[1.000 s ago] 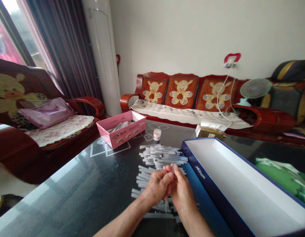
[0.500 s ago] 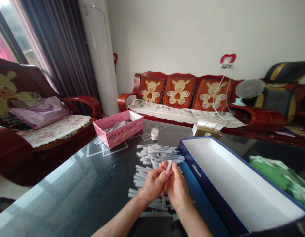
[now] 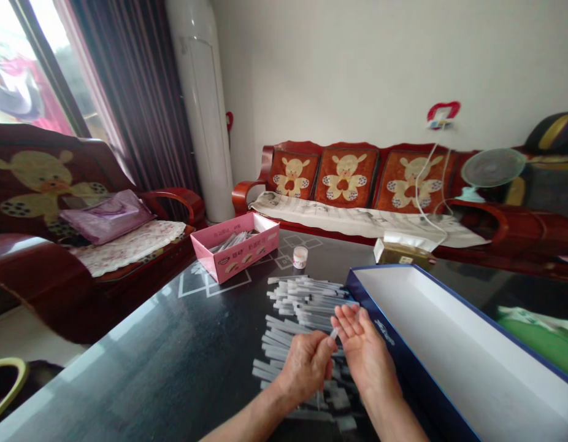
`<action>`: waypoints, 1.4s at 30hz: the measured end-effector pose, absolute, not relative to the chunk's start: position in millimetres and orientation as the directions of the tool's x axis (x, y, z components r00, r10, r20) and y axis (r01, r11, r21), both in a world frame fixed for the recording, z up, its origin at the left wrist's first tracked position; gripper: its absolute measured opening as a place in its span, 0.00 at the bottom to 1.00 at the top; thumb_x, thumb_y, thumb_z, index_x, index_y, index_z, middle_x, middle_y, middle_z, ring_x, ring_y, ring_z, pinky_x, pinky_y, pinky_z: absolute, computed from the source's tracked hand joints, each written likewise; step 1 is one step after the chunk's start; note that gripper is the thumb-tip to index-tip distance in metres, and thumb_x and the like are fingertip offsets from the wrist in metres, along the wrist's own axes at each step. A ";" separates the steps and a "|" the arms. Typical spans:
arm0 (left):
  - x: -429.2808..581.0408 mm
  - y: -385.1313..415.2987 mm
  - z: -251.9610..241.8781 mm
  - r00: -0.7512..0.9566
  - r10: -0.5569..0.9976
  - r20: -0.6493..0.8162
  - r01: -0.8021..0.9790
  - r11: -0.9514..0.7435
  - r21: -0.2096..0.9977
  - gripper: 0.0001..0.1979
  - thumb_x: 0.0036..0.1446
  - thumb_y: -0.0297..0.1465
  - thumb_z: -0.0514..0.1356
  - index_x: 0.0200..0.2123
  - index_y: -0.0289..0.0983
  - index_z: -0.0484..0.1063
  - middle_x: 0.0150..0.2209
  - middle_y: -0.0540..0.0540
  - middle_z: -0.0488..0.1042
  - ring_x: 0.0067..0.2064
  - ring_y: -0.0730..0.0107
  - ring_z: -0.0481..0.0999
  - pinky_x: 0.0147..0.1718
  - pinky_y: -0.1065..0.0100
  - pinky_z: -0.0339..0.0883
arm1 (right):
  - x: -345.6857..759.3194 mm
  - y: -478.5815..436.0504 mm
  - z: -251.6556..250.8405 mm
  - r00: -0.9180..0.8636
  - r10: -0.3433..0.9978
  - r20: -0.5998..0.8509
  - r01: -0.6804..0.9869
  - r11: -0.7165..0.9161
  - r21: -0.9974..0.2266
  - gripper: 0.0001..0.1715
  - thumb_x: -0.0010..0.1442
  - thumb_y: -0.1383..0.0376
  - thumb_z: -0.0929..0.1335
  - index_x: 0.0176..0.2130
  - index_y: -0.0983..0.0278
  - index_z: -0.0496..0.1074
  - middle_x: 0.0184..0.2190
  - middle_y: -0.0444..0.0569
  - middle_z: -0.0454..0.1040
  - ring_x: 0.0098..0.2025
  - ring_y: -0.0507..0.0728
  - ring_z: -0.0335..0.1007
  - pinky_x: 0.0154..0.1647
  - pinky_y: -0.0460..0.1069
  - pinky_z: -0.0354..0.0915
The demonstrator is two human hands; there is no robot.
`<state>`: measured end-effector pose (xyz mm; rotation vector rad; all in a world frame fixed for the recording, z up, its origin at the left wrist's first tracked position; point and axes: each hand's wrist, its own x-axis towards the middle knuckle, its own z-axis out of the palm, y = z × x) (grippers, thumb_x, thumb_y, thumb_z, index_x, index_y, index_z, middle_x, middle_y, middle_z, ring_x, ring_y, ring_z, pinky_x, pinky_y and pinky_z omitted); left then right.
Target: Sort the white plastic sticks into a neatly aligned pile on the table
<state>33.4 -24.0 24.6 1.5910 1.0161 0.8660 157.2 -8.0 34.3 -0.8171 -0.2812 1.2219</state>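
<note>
Currently, the left hand [image 3: 306, 366] is curled closed, pinching a slim white plastic tube [image 3: 332, 333] between its thumb and fingers, while the right hand [image 3: 365, 351] is held open, its spread fingers just beside the tube. Both hands are hovering over a loose heap of similar tubes [image 3: 307, 305] lying on the black glass bench [image 3: 127, 362]. A long blue-rimmed box [image 3: 449, 344] is sitting to the right, and a pink cardboard carton [image 3: 233, 261] holding more tubes is standing farther along the bench.
</note>
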 end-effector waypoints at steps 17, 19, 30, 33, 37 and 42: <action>-2.5 13.1 6.9 0.286 0.693 0.662 0.744 -0.596 0.303 0.12 0.62 0.29 0.51 0.45 0.39 0.72 0.32 0.46 0.72 0.35 0.67 0.69 0.36 0.68 0.64 | 172.4 -14.4 15.6 -0.036 0.878 0.477 0.749 0.339 -0.569 0.16 0.50 0.73 0.64 0.38 0.62 0.74 0.38 0.49 0.75 0.44 0.58 0.71 0.48 0.51 0.65; -7.0 17.4 5.6 0.251 0.708 0.661 0.782 -0.551 0.293 0.12 0.62 0.28 0.51 0.44 0.39 0.72 0.34 0.46 0.73 0.36 0.66 0.69 0.38 0.65 0.63 | 179.3 -10.3 11.8 0.050 0.846 0.530 0.760 0.312 -0.570 0.18 0.49 0.75 0.61 0.36 0.63 0.74 0.36 0.49 0.75 0.42 0.57 0.71 0.47 0.50 0.65; -5.2 9.2 16.0 0.451 0.775 0.442 0.785 -0.580 0.218 0.11 0.59 0.29 0.53 0.41 0.42 0.75 0.36 0.46 0.73 0.38 0.63 0.69 0.38 0.62 0.62 | 209.2 -5.4 0.0 0.109 0.885 0.452 0.868 0.137 -0.477 0.13 0.53 0.74 0.62 0.33 0.64 0.74 0.34 0.50 0.74 0.39 0.57 0.71 0.44 0.50 0.63; -3.9 7.1 17.6 0.477 0.774 0.417 0.764 -0.600 0.239 0.10 0.59 0.34 0.54 0.38 0.41 0.75 0.36 0.46 0.73 0.39 0.62 0.69 0.39 0.62 0.62 | 208.7 -6.9 1.0 0.059 0.906 0.418 0.888 0.144 -0.437 0.13 0.53 0.74 0.63 0.34 0.63 0.75 0.35 0.49 0.74 0.40 0.57 0.70 0.46 0.49 0.62; -4.5 9.0 14.6 0.443 0.789 0.425 0.777 -0.575 0.256 0.14 0.63 0.34 0.50 0.33 0.40 0.75 0.34 0.46 0.73 0.37 0.64 0.69 0.39 0.63 0.62 | 207.5 -8.6 5.0 0.032 0.933 0.358 0.918 0.114 -0.380 0.13 0.54 0.74 0.64 0.35 0.62 0.75 0.35 0.49 0.73 0.41 0.56 0.70 0.46 0.48 0.61; -6.8 13.3 8.9 0.359 0.807 0.469 0.816 -0.515 0.261 0.15 0.63 0.31 0.49 0.29 0.39 0.73 0.33 0.46 0.73 0.37 0.67 0.70 0.41 0.65 0.62 | 205.7 -10.3 11.0 0.029 0.958 0.284 0.940 0.070 -0.334 0.11 0.54 0.72 0.65 0.35 0.61 0.75 0.35 0.49 0.72 0.40 0.56 0.69 0.44 0.48 0.60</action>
